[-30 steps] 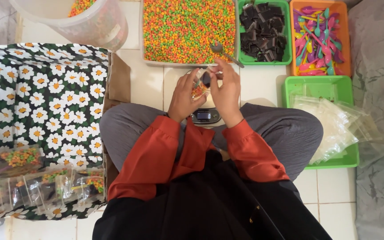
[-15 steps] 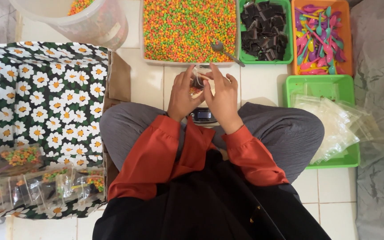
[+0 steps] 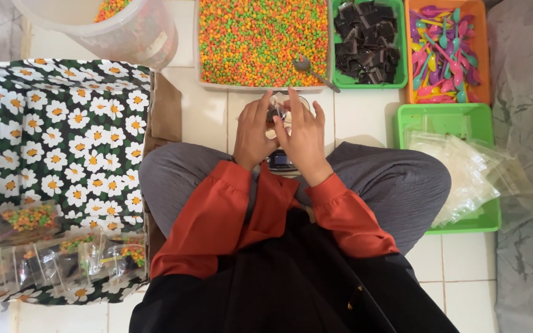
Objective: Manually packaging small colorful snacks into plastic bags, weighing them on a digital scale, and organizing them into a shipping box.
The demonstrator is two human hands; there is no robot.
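Nearest, at lower left, filled clear plastic packets [image 3: 57, 250] of coloured candy lie in a row on a daisy-print cloth [image 3: 57, 135]. Over the lap, the left hand [image 3: 253, 132] and right hand [image 3: 303, 137] meet, fingers pointing away from the body, pinching a small clear plastic pouch [image 3: 277, 116] between them above a small digital scale [image 3: 280, 160]. The pouch's long axis cannot be told. At right, empty clear bags [image 3: 464, 169] spill from a green tray [image 3: 448, 117]. Beyond sit a tray of orange-green candy pellets [image 3: 260, 37], a green tray of dark chocolate pieces [image 3: 368, 43], and an orange tray of coloured plastic spoons [image 3: 445, 46].
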